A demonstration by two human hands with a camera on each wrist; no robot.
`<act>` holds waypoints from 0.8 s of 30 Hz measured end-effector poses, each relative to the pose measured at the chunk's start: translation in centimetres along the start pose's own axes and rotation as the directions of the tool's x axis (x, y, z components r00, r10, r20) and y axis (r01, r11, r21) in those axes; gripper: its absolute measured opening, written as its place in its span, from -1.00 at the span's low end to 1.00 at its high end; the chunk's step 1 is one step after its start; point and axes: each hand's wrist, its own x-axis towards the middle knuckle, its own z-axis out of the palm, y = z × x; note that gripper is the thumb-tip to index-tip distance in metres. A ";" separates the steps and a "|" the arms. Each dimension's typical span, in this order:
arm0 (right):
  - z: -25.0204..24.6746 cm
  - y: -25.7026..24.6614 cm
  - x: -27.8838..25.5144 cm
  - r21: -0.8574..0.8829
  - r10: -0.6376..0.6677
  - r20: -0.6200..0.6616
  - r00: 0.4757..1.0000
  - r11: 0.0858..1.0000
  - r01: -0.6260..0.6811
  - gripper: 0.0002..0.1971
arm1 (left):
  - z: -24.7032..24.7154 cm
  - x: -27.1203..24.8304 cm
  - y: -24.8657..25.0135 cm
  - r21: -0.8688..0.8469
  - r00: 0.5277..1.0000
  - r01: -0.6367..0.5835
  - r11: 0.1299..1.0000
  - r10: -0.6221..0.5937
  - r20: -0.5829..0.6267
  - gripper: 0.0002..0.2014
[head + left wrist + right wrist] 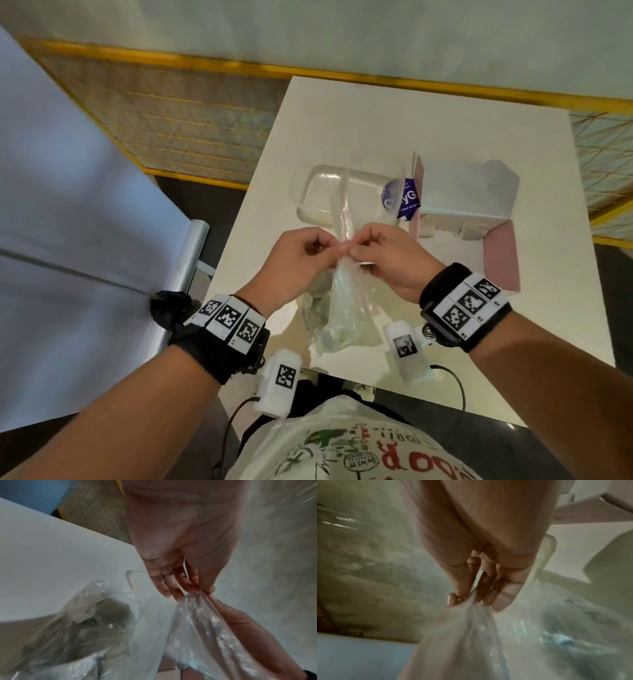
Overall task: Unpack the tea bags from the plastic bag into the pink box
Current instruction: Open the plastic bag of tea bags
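A clear plastic bag (342, 308) hangs between my two hands over the near middle of the white table (411, 130). Dark tea bags (317, 305) show through its lower part, also seen as grey lumps, the tea bags (109, 611), in the left wrist view. My left hand (337, 248) pinches the bag's top edge with thumb and fingers (192, 586). My right hand (352, 251) pinches the same edge beside it, fingers (503, 596) curled on the plastic bag (476, 622). The pink box (479, 205) stands open at the right, its lid flap flat toward me.
A clear plastic container (339, 192) lies behind my hands, with a purple packet (406, 198) between it and the box. A grey-white surface (68, 205) with a metal edge flanks the table's left. Yellow-framed mesh panels (191, 116) run behind.
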 end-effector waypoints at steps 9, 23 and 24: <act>-0.1 -2.4 -2.1 0.017 -0.075 0.136 0.988 0.997 0.074 -0.89 | -0.2 -0.6 3.5 -0.105 1.000 0.013 0.994 -0.014 -0.010 -0.68; 1.1 -3.2 -3.1 -0.078 -0.148 -0.053 0.988 0.987 0.144 -0.80 | -1.1 -0.7 3.6 -0.112 0.983 0.056 0.992 -0.035 0.180 -0.87; 1.2 -3.2 -3.0 -0.094 -0.152 -0.072 0.986 0.985 0.145 -0.81 | -0.9 -0.6 3.7 -0.094 0.986 0.041 0.995 -0.025 0.166 -0.87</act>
